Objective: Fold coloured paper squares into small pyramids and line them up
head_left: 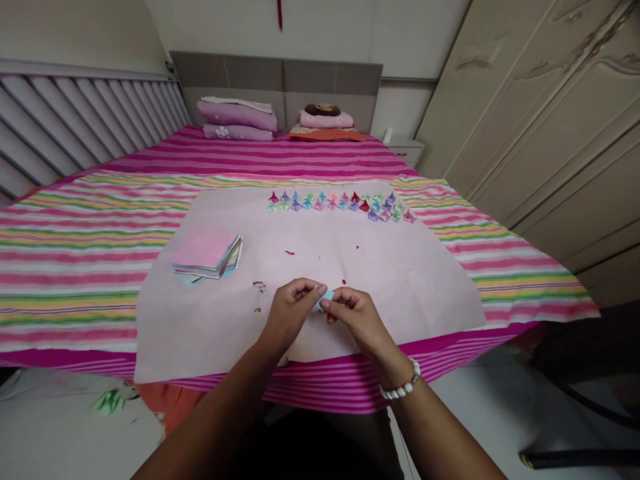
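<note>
A small light-blue piece of folded paper [327, 297] is pinched between my two hands, just above the pale sheet [400, 280]. My left hand [295, 303] grips its left side with thumb and fingers closed. On the other side, my right hand [355, 313] holds it between thumb and fingertips, a white bead bracelet [401, 385] round that wrist. Much of the paper is hidden by the fingers. To the left lies a stack of square coloured papers [205, 250], pink on top. Several small folded paper shapes [331, 201] in many colours stand in rows at the far side.
Small dark-red scraps [259, 285] lie scattered on the sheet. Under it is a bed with a striped cover [75, 260]. Folded purple bedding [239, 119] and a pink pillow [326, 120] sit by the headboard [330, 77]. A wardrobe [540, 113] stands at the right.
</note>
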